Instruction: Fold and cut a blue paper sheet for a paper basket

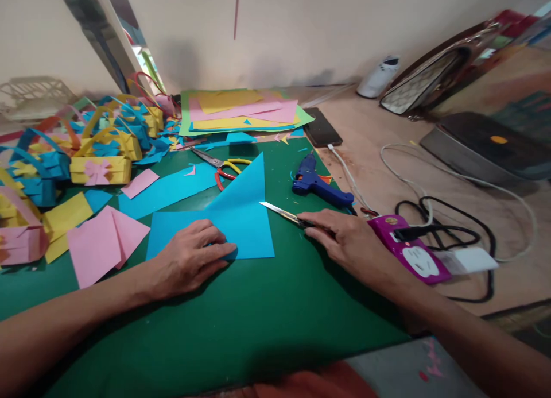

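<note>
A sheet of blue paper point(245, 231) lies on a green cutting mat point(241, 329), one part folded up into a raised triangular flap. My left hand point(196, 260) rests on the sheet's lower part, fingers stretched and slightly bent, pressing it to the mat. Just right of the sheet, my right hand point(340, 237) grips a box cutter point(282, 212). Its blade points left, with the tip at the sheet's right edge. Behind the flap lie scissors point(221, 167) with red and yellow handles. A blue glue gun point(321, 182) lies beyond my right hand.
Small paper baskets point(101, 169) crowd the left side, near pink paper squares point(97, 240). Stacked coloured sheets point(245, 108) lie at the back beside a phone point(322, 128). A purple power strip point(408, 248) with cables sits right of my right hand.
</note>
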`<state>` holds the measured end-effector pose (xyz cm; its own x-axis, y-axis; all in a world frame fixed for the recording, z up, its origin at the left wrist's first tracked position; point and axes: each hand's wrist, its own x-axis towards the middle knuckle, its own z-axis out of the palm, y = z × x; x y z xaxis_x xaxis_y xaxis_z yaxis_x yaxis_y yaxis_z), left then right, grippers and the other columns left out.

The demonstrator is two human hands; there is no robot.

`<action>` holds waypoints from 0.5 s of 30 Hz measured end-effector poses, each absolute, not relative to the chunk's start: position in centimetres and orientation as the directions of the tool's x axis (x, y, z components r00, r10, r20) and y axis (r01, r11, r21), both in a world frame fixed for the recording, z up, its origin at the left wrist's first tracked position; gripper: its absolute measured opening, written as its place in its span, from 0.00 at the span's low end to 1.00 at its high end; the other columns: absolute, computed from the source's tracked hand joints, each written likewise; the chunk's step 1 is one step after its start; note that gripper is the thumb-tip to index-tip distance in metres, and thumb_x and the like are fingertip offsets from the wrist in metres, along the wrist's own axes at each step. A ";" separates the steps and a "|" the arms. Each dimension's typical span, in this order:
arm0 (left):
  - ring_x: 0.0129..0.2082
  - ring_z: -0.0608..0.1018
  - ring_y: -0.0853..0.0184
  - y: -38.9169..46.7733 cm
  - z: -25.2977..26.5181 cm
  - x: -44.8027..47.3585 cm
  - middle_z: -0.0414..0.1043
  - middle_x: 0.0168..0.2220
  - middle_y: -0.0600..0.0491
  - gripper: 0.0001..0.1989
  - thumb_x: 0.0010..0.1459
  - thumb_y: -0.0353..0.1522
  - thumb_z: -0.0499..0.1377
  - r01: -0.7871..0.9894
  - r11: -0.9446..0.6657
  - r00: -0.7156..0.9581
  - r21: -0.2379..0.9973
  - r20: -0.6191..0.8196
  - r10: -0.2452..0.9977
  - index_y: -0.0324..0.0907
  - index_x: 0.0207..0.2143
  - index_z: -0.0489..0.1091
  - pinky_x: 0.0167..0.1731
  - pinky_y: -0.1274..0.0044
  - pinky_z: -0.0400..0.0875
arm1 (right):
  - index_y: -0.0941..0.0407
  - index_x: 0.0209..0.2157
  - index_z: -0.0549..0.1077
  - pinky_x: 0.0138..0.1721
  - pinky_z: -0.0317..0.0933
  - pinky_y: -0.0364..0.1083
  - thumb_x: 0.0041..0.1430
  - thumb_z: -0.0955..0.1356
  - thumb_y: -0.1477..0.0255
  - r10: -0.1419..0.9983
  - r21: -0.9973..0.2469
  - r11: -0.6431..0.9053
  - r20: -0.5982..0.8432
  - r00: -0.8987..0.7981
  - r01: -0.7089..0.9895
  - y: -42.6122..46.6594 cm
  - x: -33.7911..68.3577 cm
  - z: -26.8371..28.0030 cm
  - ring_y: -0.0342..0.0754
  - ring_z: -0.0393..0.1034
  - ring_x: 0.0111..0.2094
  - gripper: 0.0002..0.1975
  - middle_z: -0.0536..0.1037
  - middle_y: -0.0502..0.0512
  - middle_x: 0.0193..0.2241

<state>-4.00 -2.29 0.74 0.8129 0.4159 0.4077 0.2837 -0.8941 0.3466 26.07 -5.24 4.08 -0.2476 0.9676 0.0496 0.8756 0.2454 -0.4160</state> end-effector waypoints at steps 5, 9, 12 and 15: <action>0.35 0.69 0.65 -2.3 0.7 -4.1 0.70 0.37 0.48 0.10 0.61 0.28 0.56 0.293 -0.885 0.809 0.360 0.400 0.431 0.38 0.46 0.67 0.34 0.71 0.67 | 0.58 0.46 0.76 0.37 0.66 0.52 0.61 0.61 0.72 0.961 -0.364 0.267 0.032 -0.274 0.892 -5.6 26.2 3.9 0.53 0.72 0.34 0.16 0.78 0.59 0.33; 0.36 0.70 0.65 -2.2 0.8 -4.0 0.70 0.38 0.47 0.10 0.61 0.28 0.56 0.293 -0.884 0.802 0.365 0.410 0.435 0.38 0.46 0.67 0.35 0.71 0.69 | 0.57 0.45 0.76 0.34 0.65 0.49 0.62 0.61 0.71 0.949 -0.374 0.301 0.027 -0.314 0.877 -6.0 26.1 4.1 0.51 0.71 0.32 0.16 0.76 0.57 0.31; 0.48 0.69 0.59 -2.1 0.9 -3.9 0.68 0.46 0.43 0.12 0.61 0.27 0.55 0.307 -0.872 0.799 0.380 0.394 0.453 0.38 0.48 0.66 0.45 0.66 0.70 | 0.57 0.44 0.76 0.31 0.63 0.47 0.63 0.59 0.71 0.940 -0.393 0.318 0.015 -0.340 0.863 -6.4 26.1 4.3 0.50 0.70 0.30 0.16 0.75 0.57 0.30; 0.59 0.61 0.54 -2.0 0.8 -4.0 0.63 0.55 0.39 0.15 0.63 0.26 0.51 0.335 -0.866 0.822 0.371 0.335 0.461 0.37 0.51 0.65 0.54 0.60 0.64 | 0.57 0.45 0.76 0.29 0.61 0.45 0.64 0.58 0.70 0.929 -0.409 0.336 -0.006 -0.371 0.849 -7.0 26.1 4.6 0.48 0.69 0.29 0.17 0.74 0.57 0.29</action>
<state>-3.95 -2.02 0.78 0.8218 0.4610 0.3349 0.3346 -0.8662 0.3712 26.14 -6.98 4.63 -0.3707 0.9287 -0.0065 0.8486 0.3359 -0.4086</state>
